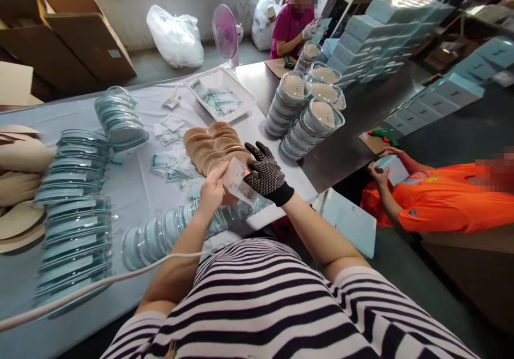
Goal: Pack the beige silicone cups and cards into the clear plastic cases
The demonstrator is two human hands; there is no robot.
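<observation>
My bare left hand (212,192) pinches a small white printed packet (238,183) by its left edge, in front of my body. On the packet's other side is my right hand (266,173), in a black glove with white dots. Its fingers are spread, with the thumb side against or just beside the packet; I cannot tell whether it touches. Just beyond both hands lie overlapping tan rounded pads (214,142), partly covered by my fingers. Below my hands runs a row of clear plastic containers (168,230) with pale blue inserts.
Loose packets (171,161) lie left of the pads, and a white tray (244,107) holds more. Stacked containers (295,102) stand at the right, others (76,230) at the left. A white cable (120,279) crosses the foreground. Co-workers in orange (437,198) and magenta (281,27) handle boxes nearby.
</observation>
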